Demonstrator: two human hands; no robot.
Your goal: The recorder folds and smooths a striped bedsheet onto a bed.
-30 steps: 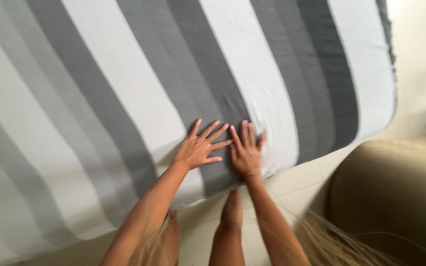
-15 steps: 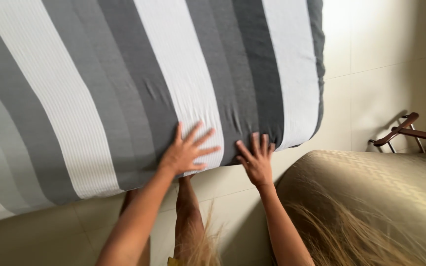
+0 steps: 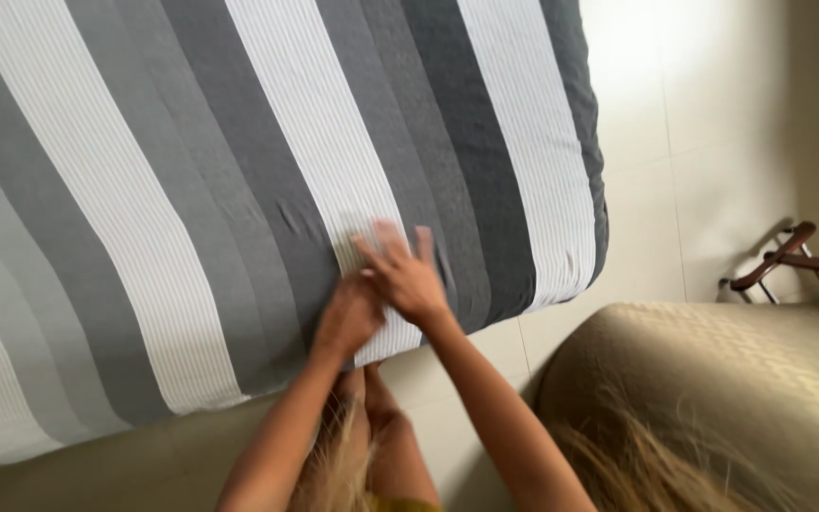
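Head view. We see a mattress under a sheet (image 3: 239,171) striped in white, light grey and dark grey, the bands running on a slant from upper left to lower right. The sheet fills most of the frame and wraps over the near edge and the right corner; small creases show in a dark band just left of the hands. Both hands lie on the sheet near its near edge, close together on a white stripe. The right hand (image 3: 408,275) is flat on the cloth, fingers (image 3: 424,245) spread and extended, gripping nothing. The left hand (image 3: 348,318) sits just beside and partly beneath it, motion-blurred; its fingers appear bent toward the cloth, but we cannot tell whether they pinch the fabric.

Below the mattress edge we see pale floor tiles (image 3: 646,237) with thin joints, brightly lit at upper right. A beige cushion (image 3: 713,379) with a woven pattern occupies the lower right. A dark wooden frame (image 3: 779,261) on metal legs stands at the right edge. Blond hair (image 3: 656,469) hangs in the foreground.
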